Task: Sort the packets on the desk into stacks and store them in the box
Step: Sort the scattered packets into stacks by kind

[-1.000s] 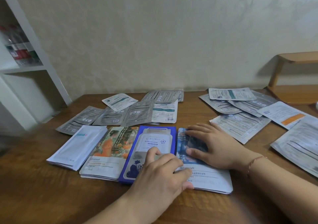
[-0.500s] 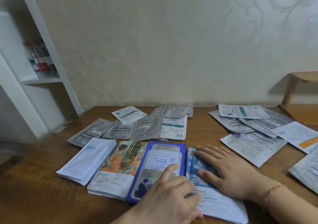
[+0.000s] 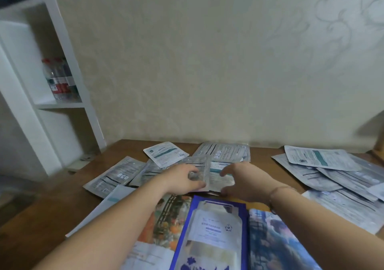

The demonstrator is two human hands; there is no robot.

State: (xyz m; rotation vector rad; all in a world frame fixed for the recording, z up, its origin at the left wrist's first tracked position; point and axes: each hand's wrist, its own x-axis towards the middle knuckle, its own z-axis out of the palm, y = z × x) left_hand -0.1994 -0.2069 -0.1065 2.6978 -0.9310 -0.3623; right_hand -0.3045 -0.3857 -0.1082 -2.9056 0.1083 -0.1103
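Observation:
Both my hands reach over the near stacks to the loose packets mid-desk. My left hand [image 3: 181, 179] pinches a silver packet [image 3: 198, 166] between thumb and fingers. My right hand [image 3: 246, 181] curls round a white packet with a teal band [image 3: 217, 179]. Close to me lie sorted stacks: white [image 3: 115, 202], orange picture [image 3: 173, 215], blue-bordered [image 3: 216, 228] and blue picture [image 3: 274, 240]. More silver packets [image 3: 113, 175] lie to the left. No box is in view.
A heap of silver and white packets [image 3: 324, 161] covers the desk's right side. A white shelf unit [image 3: 62, 41] with bottles [image 3: 60, 78] stands at the left. The wall runs along the back edge of the wooden desk [image 3: 261, 161].
Both hands have left the near stacks and moved forward to the loose packets in the middle. The camera has tilted up and closer to the desk.

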